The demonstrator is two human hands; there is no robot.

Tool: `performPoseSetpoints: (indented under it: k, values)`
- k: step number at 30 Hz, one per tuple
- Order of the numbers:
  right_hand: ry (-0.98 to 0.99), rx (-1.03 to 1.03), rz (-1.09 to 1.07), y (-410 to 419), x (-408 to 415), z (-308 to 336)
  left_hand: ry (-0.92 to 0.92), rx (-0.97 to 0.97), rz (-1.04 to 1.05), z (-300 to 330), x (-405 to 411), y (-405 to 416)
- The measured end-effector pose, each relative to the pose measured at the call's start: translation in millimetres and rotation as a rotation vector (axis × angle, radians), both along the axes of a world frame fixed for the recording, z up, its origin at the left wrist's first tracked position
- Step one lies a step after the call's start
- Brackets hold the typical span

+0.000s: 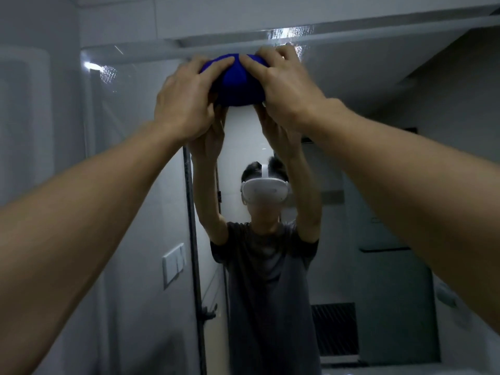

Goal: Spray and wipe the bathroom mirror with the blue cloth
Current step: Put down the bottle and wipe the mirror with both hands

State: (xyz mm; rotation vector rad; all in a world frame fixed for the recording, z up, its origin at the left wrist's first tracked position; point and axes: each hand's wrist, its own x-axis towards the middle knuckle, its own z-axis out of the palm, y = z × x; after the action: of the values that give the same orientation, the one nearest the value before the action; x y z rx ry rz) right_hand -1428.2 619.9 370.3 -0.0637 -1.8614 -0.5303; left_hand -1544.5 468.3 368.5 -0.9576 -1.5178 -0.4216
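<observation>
Mirror (140, 185): one, wall-mounted. Its top edge runs just above the raised hands; its left edge stands upright near the left wall. Glass continues free to the left of the hands, to the right, and all the way below them.

Blue cloth (238, 82): one, bunched into a rounded wad, held against the glass close under the mirror's top edge, roughly midway across.

Hands: two, both on the cloth.
- Left hand (186, 98): fingers curved over the cloth's left side, forefinger stretched across its top; it grips the wad.
- Right hand (286, 85): fingers curved over the cloth's right side, forefinger reaching in to nearly meet the left one; it also grips the wad.

Droplet patches on the glass: two visible, one (108, 74) at upper left, well apart from the cloth; one (295, 33) at the top edge just above the right hand.

Reflection: one person (270, 280) in a dark T-shirt with a white headset (265, 192), both arms raised.

Reflected fittings: one white wall switch plate (174, 265) at lower left, one dark upright pole (193, 239) beside it, one dark slatted vent (334, 328) low at right.
</observation>
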Motion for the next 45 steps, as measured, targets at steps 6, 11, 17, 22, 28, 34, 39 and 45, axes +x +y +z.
performPoseSetpoints:
  k: [6,11,17,22,28,34,39,45]
  values:
    - [-0.009,-0.004,0.005,2,-4,-38,-0.003,0.002,0.028,-43,4,-2]
    - [0.006,-0.02,0.0,7,-7,-79,0.022,-0.011,0.035,-83,2,-2]
    - [-0.008,-0.009,0.003,10,-8,-132,0.031,-0.031,0.038,-137,-1,-2]
    - [-0.025,0.01,0.02,10,-5,-177,0.03,-0.014,0.079,-184,7,-2]
    - [-0.051,-0.027,0.067,11,-3,-242,0.114,-0.039,0.146,-242,5,-5]
    - [-0.061,-0.057,0.113,8,1,-300,0.083,-0.075,0.081,-298,3,-12]
    - [-0.08,-0.08,0.11,2,4,-348,0.024,-0.138,0.048,-344,-1,-19]
    - [-0.137,-0.109,0.126,2,3,-397,-0.019,-0.152,-0.007,-395,-4,-23]
